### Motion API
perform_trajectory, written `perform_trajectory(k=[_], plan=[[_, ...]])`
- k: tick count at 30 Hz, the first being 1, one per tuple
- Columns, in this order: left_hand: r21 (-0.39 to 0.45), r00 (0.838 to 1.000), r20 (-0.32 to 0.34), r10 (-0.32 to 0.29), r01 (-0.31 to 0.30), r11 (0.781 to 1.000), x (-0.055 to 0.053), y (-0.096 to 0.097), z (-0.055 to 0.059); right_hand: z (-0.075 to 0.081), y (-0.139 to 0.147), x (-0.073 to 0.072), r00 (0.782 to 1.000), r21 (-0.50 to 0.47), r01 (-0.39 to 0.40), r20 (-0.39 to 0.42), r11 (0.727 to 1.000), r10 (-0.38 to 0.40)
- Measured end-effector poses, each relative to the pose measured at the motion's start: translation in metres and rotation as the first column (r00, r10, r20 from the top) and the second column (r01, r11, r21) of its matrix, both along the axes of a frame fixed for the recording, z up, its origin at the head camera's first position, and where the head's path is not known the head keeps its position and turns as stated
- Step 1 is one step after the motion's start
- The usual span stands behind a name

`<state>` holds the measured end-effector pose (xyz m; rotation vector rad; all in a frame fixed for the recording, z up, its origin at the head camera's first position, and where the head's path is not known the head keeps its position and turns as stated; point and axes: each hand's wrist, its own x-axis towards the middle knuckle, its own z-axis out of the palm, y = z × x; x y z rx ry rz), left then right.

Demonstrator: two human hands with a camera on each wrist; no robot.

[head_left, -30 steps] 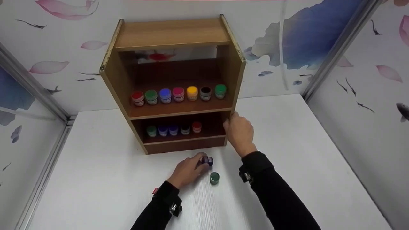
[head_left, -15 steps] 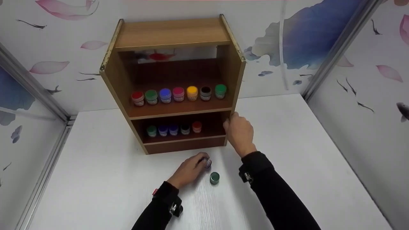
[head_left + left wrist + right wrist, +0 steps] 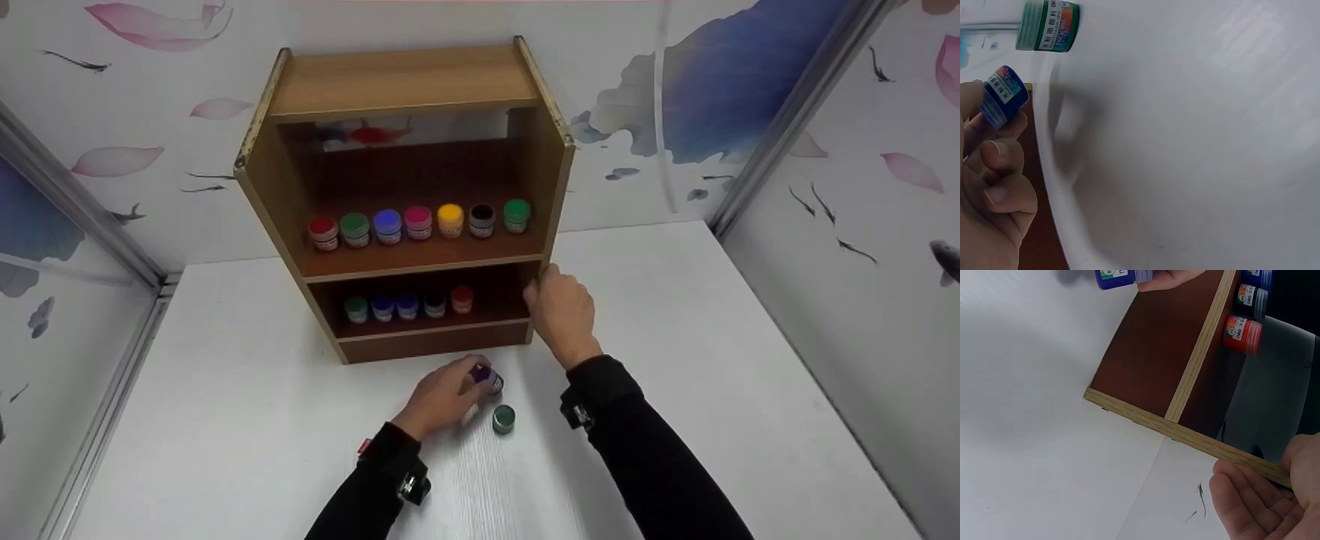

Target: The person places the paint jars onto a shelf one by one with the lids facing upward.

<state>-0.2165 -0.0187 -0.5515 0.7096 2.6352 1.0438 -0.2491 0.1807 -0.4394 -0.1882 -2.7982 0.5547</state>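
My left hand pinches a small dark blue-purple paint jar between thumb and fingers, in front of the wooden shelf unit. In the left wrist view the jar is tilted, part of its label showing; the other fingers are curled below it. A green paint jar stands on the white table just nearer than that hand. My right hand grips the front edge of the unit's right side panel, thumb on the inner side and fingers outside.
A row of several paint jars in mixed colours stands on the upper shelf. On the lower shelf, several more jars stand from the left towards the middle. Patterned wall panels enclose the white table.
The blue-purple jar has turned in my left fingers, first out of sight behind them, then showing more again. My right hand stays on the side panel.
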Motion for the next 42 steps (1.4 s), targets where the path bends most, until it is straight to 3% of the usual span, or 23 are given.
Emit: perform_trajectory(k=[11, 17, 25, 42], plan=[[-0.021, 0.998, -0.056, -0.01, 0.009, 1.0, -0.003, 0.001, 0.016, 0.001, 0.001, -0.001, 1.0, -0.022, -0.003, -0.001, 1.0, 0.003], [-0.013, 0.999, -0.051, -0.018, 0.017, 1.0, -0.006, 0.0, 0.025, 0.002, 0.002, -0.003, 1.0, -0.02, 0.001, 0.011, 1.0, -0.001], [-0.002, 0.996, -0.074, -0.055, 0.055, 0.998, -0.013, -0.001, 0.045, 0.002, 0.003, -0.003, 1.0, -0.02, 0.004, 0.009, 1.0, -0.003], [-0.048, 0.983, -0.174, -0.063, 0.056, 0.997, -0.034, 0.009, 0.087, 0.003, 0.001, 0.001, 1.0, -0.023, -0.01, 0.012, 1.0, 0.011]])
